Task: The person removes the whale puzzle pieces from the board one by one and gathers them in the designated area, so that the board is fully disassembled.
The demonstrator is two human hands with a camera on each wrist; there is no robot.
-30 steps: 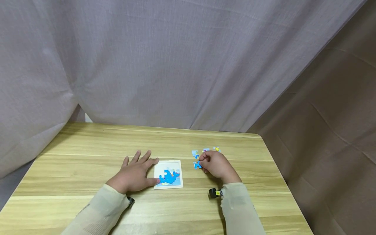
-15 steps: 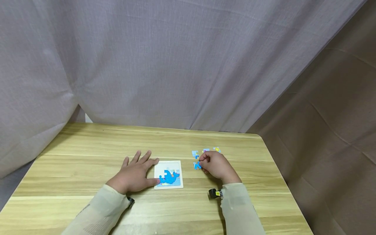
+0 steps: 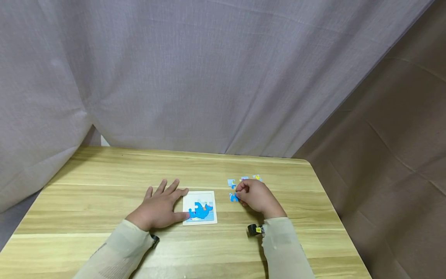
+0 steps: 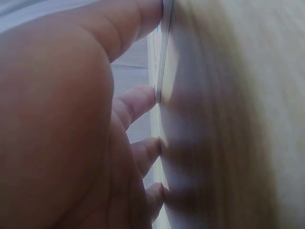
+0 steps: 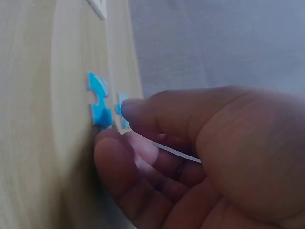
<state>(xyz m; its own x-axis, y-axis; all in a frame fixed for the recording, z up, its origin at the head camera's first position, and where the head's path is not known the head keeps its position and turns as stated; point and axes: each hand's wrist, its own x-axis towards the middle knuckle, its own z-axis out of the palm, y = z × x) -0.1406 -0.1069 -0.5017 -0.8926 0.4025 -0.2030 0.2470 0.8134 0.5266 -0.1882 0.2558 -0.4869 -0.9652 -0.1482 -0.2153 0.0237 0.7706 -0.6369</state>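
Note:
In the head view my left hand (image 3: 156, 209) lies spread on the table. Its thumb rests on the lower left of a white-framed puzzle board (image 3: 215, 213), and its index fingertip touches the upper left corner. Part of a blue dolphin picture (image 3: 202, 211) is fitted in the board; the upper left shows bare backing. My right hand (image 3: 257, 197), fingers bent, pinches the right end of a blue puzzle piece (image 3: 233, 197) close over the wood. In the right wrist view this piece (image 5: 98, 98) shows beyond the fingertips.
Behind the right hand lie three more puzzle pieces: a pale blue one (image 3: 231, 182), a partly hidden one (image 3: 244, 178) and one with a yellow shape (image 3: 257, 177). The wooden table (image 3: 209, 248) ends at a grey curtain (image 3: 195, 77) at the back.
The blue piece at my right fingertips has turned slightly and shifted a little toward me. The left hand stays put on the board.

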